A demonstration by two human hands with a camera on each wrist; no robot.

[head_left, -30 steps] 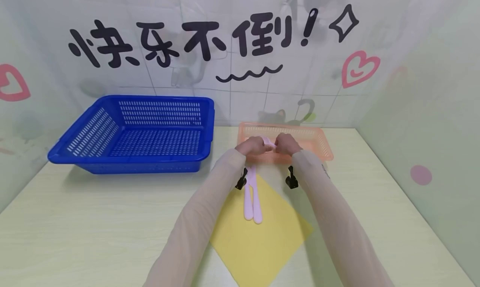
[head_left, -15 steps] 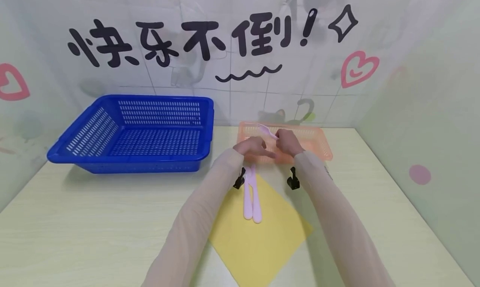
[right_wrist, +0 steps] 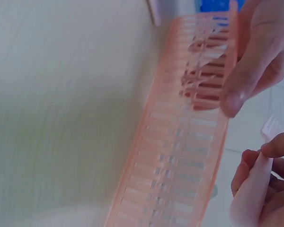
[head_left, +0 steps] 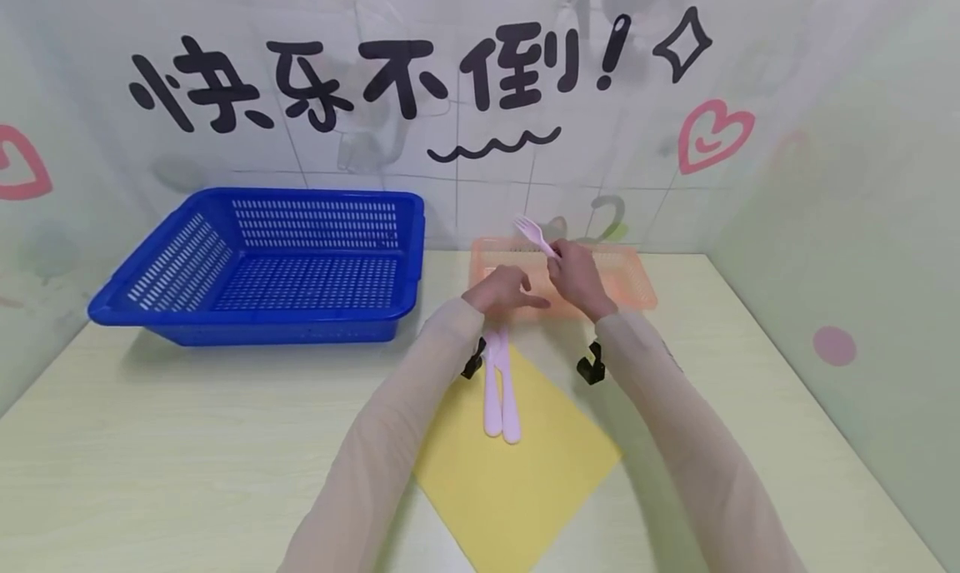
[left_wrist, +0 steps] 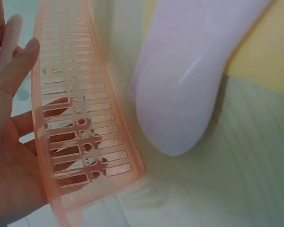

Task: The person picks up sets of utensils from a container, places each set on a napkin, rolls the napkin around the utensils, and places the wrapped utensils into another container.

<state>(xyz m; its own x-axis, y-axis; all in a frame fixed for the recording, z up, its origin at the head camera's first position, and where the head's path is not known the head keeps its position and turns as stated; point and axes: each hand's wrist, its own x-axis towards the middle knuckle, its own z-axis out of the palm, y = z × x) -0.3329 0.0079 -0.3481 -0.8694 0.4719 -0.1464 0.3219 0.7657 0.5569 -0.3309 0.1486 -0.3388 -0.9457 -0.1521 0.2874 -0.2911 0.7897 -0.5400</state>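
In my right hand [head_left: 576, 275] I hold a pale pink plastic fork [head_left: 534, 233], its tines raised above the back rim of the orange slotted basket [head_left: 637, 277]. Thumb and fingers pinch the fork's handle. My left hand [head_left: 504, 290] reaches over the near rim of that basket. Its fingers hang inside, seen through the slots in both wrist views, and its thumb touches the rim. A pale pink spoon [left_wrist: 180, 104] and another long pale pink piece [head_left: 509, 402], probably a knife, lie side by side on a yellow cloth [head_left: 547, 465]. What else lies in the basket is unclear.
A large blue slotted basket [head_left: 408, 298] stands on the light wooden table [head_left: 187, 456] at the back left. Behind it rises a printed wall covering [head_left: 420, 152]. A pale side wall [head_left: 862, 248] bounds the right. Black camera mounts [head_left: 591, 366] hang below the wrists.
My right hand has lifted the fork up and away from the left hand, out over the basket's back rim. The left hand has come off the fork. The orange basket has shifted slightly.
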